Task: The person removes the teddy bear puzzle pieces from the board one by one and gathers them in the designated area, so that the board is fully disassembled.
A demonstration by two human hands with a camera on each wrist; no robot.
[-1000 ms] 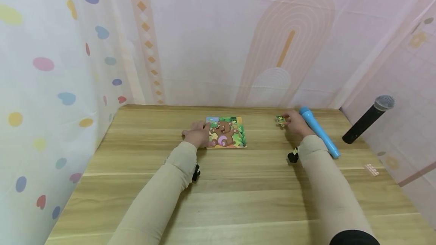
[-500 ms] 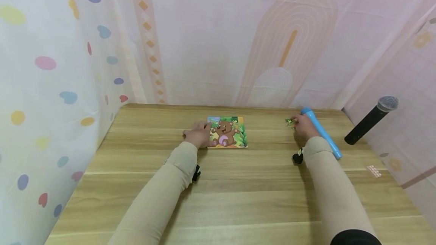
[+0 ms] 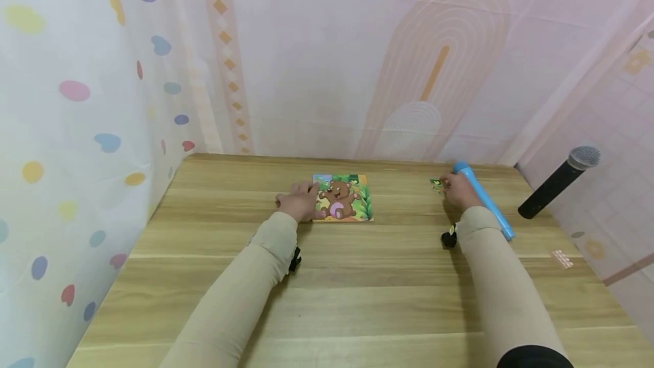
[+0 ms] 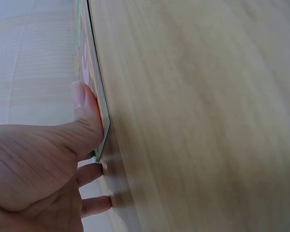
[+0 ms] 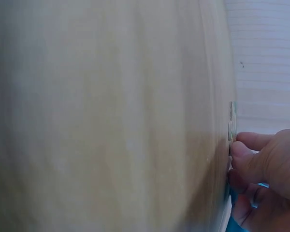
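A square bear puzzle board (image 3: pixel 343 198) lies flat at the far middle of the wooden table (image 3: pixel 357 288). My left hand (image 3: pixel 302 200) rests at its left edge. In the left wrist view the thumb (image 4: pixel 88 118) presses on the board's edge (image 4: pixel 93 82), and the other fingers touch the table beside it. To the right, a small loose puzzle piece (image 3: pixel 436 185) lies on the table. My right hand (image 3: pixel 449 188) holds it at its near edge with curled fingertips (image 5: pixel 241 147). The right wrist view shows the piece (image 5: pixel 231 121) edge-on.
A blue toy microphone (image 3: pixel 485 203) lies just right of my right hand, touching it. A black microphone (image 3: pixel 557 182) leans at the table's right edge. Patterned fabric walls close in the back, left and right sides.
My right hand has drawn the loose piece a little to the right, closer to the blue toy microphone. The left hand has stayed on the board's edge.
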